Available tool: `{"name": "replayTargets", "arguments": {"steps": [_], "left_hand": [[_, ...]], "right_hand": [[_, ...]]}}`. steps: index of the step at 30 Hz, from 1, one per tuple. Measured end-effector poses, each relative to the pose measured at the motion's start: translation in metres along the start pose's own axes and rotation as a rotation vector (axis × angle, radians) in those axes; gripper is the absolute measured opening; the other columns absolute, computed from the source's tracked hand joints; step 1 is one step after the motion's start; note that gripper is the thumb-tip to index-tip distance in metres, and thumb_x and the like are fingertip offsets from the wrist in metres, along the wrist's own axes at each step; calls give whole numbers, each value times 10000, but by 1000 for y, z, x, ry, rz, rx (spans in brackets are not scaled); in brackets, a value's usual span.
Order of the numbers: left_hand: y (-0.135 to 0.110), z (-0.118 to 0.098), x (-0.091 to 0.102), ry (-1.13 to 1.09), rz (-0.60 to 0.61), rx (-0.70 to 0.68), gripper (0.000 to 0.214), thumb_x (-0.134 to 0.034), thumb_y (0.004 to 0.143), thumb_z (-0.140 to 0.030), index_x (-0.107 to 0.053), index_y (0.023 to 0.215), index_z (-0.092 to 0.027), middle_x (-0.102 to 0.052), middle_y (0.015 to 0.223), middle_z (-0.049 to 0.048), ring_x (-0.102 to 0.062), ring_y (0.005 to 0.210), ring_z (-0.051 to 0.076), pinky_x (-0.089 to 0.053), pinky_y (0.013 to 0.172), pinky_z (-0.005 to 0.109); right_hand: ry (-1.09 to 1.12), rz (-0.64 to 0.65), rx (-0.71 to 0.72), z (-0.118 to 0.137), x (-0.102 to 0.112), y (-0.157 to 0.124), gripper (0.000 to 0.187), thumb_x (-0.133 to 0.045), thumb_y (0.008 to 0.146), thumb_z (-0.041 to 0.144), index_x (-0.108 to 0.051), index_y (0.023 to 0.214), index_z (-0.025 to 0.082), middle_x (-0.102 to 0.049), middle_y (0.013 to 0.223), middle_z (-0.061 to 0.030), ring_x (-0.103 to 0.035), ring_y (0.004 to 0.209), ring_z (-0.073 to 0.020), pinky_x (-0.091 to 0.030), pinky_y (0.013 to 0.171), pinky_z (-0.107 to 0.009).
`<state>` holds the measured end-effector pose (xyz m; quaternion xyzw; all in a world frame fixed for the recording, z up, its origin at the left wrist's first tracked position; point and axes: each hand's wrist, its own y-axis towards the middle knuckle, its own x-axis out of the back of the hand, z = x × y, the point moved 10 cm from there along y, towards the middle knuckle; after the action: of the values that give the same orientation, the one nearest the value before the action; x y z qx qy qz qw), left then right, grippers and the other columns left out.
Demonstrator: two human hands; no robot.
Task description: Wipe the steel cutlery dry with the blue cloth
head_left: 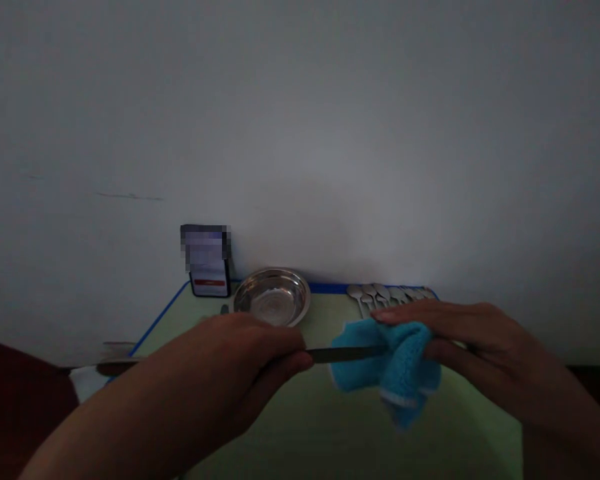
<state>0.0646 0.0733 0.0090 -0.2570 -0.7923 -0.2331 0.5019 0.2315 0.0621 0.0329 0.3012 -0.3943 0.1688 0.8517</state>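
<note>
Okay, utensil (347, 354) first: thin, flat strip, looks like metal, smooth and dull in this light, held level above the near part of the table (350, 443). Left hand (260, 347) clamped on one end, thumb and fingers pinching it; other end runs into the cloth (407, 367), so its tip is hidden and can't tell the type.

Cloth: bright blue, fuzzy terry-like texture, pale stitched edge, bunched in soft folds around the utensil, one corner drooping. Right hand (475, 333) clamped on the cloth, fingers over the top, thumb lower.

Beyond the hands, bowl (273, 303): round, shallow, shiny metal, rolled rim, near the table's back edge. Spoons (381, 292) in a row to the right, metal, oval heads toward the wall (300, 133), handles partly behind the right hand; far-right pieces too blurred to sort.

Phone (209, 270) stands upright left of the bowl, flat dark rectangle, screen lit, upper part pixelated. Table: smooth pale-green top, blue border. Wall behind: matte grey-white, thin scratch at left.
</note>
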Motion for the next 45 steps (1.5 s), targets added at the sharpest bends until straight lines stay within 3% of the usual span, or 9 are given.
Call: {"name": "replayTargets", "arguments": {"steps": [6, 11, 19, 25, 30, 32, 36, 42, 45], "left_hand": [[-3, 7, -11, 49, 134, 59, 280, -413, 910, -406, -638, 798, -282, -667, 707, -47, -602, 602, 122, -381, 547, 246], [-3, 2, -9, 62, 147, 58, 290, -400, 911, -414, -629, 785, -289, -665, 719, -46, -594, 599, 125, -382, 541, 251], [-6, 3, -1, 39, 134, 78, 249, -446, 887, -397, -647, 785, -291, -664, 675, -43, -589, 551, 115, -381, 497, 235], [0, -4, -3, 13, 143, 36, 305, -396, 909, -436, -635, 789, -290, -654, 673, -45, -574, 524, 110, -364, 490, 247], [5, -6, 4, 111, 46, -10, 308, -399, 916, -394, -620, 761, -247, -648, 689, -25, -569, 574, 129, -359, 537, 260], [12, -9, 2, 133, 30, -53, 309, -398, 920, -381, -609, 753, -228, -638, 682, -22, -564, 595, 132, -355, 551, 257], [28, -11, -10, 150, 52, -132, 320, -394, 922, -359, -599, 738, -196, -612, 670, -12, -549, 627, 131, -351, 570, 244], [36, 1, -11, 70, 52, -90, 311, -379, 928, -340, -623, 807, -191, -626, 731, -2, -564, 673, 132, -377, 607, 232], [36, 3, -8, 21, 7, -81, 326, -341, 941, -318, -612, 817, -188, -627, 760, 0, -570, 719, 137, -396, 660, 239]], "right_hand": [[4, -140, -75, -4, 15, -3, 332, -492, 870, 250, -574, 1175, 354, -648, 1152, 50, -633, 1000, -145, -505, 867, -246], [-21, -10, 9, 16, 1, 6, 370, -532, 849, 249, -553, 1196, 373, -619, 1198, 67, -569, 1116, -163, -449, 968, -288], [89, -146, -103, -3, 21, 3, 301, -507, 864, 268, -608, 1135, 352, -674, 1103, 39, -656, 950, -160, -538, 776, -241], [118, 80, -63, 13, -8, 16, 329, -526, 859, 271, -576, 1175, 351, -653, 1145, 44, -610, 1038, -148, -486, 874, -253], [-8, 219, -83, 24, -43, 20, 411, -470, 882, 373, -461, 1288, 310, -616, 1205, 14, -593, 1048, -145, -454, 890, -278], [-102, 216, -161, 16, -54, 21, 375, -448, 878, 430, -538, 1206, 273, -658, 1116, -16, -619, 969, -173, -468, 815, -305], [-241, 250, -238, -5, -65, 24, 314, -452, 861, 468, -642, 812, 223, -669, 723, -11, -597, 643, -155, -394, 573, -272], [-107, 187, -216, -24, -42, 21, 296, -478, 851, 441, -641, 755, 214, -626, 639, 15, -547, 557, -113, -368, 522, -237], [-27, -6, -353, -36, -18, 16, 303, -499, 829, 473, -655, 773, 219, -635, 627, 25, -558, 530, -111, -393, 482, -222]]}}
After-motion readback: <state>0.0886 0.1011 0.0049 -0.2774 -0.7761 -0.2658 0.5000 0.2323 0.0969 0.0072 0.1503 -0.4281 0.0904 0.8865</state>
